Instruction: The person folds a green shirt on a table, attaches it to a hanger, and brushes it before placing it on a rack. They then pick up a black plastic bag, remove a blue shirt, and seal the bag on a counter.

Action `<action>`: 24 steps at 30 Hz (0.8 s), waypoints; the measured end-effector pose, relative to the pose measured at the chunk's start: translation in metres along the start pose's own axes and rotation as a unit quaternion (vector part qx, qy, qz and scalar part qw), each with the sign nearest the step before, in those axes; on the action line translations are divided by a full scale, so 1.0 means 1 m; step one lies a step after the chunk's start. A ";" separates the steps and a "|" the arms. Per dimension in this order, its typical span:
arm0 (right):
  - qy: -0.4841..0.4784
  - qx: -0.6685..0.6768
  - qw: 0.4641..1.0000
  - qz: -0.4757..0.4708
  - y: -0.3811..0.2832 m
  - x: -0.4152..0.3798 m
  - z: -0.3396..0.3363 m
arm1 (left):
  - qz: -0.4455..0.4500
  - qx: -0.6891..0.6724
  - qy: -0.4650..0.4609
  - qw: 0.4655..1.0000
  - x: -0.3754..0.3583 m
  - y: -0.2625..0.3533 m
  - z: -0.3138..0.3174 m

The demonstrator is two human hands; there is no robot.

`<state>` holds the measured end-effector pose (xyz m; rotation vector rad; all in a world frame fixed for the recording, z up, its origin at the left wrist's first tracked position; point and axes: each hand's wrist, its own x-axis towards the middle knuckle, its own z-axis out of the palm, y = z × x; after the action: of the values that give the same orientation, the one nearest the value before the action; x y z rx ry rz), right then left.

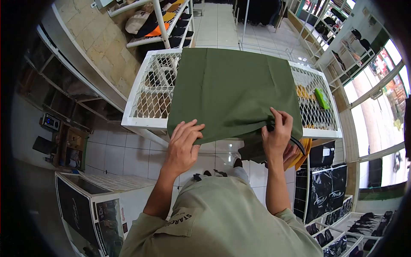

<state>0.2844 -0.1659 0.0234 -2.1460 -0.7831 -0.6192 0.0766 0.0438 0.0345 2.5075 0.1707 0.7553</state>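
A dark green cloth [233,85] lies spread over a white mesh-top table [147,122], and part of it hangs down past the near edge. At its near left corner my left hand [182,145] grips the edge, fingers on top and thumb low by the hem. My right hand [278,135] pinches a raised fold near the right end of the same edge. Beside the right wrist curves a black band or strip [298,145], with its other end hidden behind the hand.
A bright green object [322,99] rests on the mesh at the right. Yellow-orange fabric [304,154] hangs below that side. Behind the table stands a white rack [165,25] with caps. A display case [92,205] is at the lower left, with packaged goods [327,186] at the lower right.
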 end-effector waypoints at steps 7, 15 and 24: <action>-0.008 -0.042 0.999 0.014 0.005 0.017 0.028 | 0.012 0.020 -0.090 0.996 0.000 0.000 -0.013; -0.039 0.046 0.998 0.007 0.008 0.007 0.036 | 0.007 -0.004 0.013 1.000 0.068 -0.038 0.026; 0.002 -0.046 0.997 -0.067 0.029 0.020 0.010 | -0.046 0.022 0.018 0.999 0.071 -0.055 0.048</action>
<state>0.3207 -0.1669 0.0161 -2.1870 -0.9174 -0.7422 0.1636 0.0889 0.0066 2.5097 0.3166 0.7686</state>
